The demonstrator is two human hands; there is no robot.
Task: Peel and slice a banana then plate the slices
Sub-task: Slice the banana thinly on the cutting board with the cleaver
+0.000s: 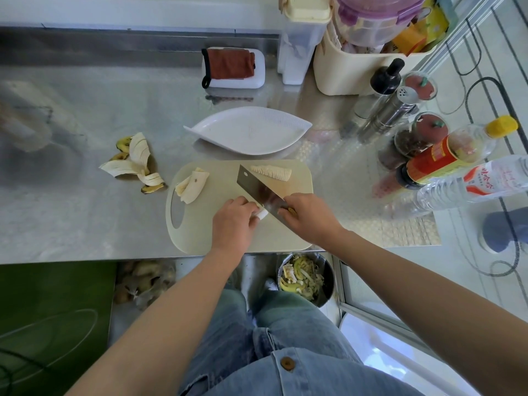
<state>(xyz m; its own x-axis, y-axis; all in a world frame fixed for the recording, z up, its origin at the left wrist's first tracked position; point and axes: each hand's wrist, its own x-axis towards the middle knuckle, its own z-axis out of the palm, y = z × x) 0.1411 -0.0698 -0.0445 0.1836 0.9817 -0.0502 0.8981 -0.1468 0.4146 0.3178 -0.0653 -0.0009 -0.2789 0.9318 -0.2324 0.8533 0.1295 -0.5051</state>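
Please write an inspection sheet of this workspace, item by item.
Surface: steel counter, cutting board at its front edge.
Job's things: banana piece at the cleaver blade; sliced row and uncut pieces on the board; white plate behind, no slices on it; peel left of the board.
Clutter: bottles and spice jars at right; cloth on a tray at the back.
Grippers: left hand holds the banana piece; right hand grips the cleaver.
Cables: black cable on the floor at right.
Surroundings: bin with peels below the counter.
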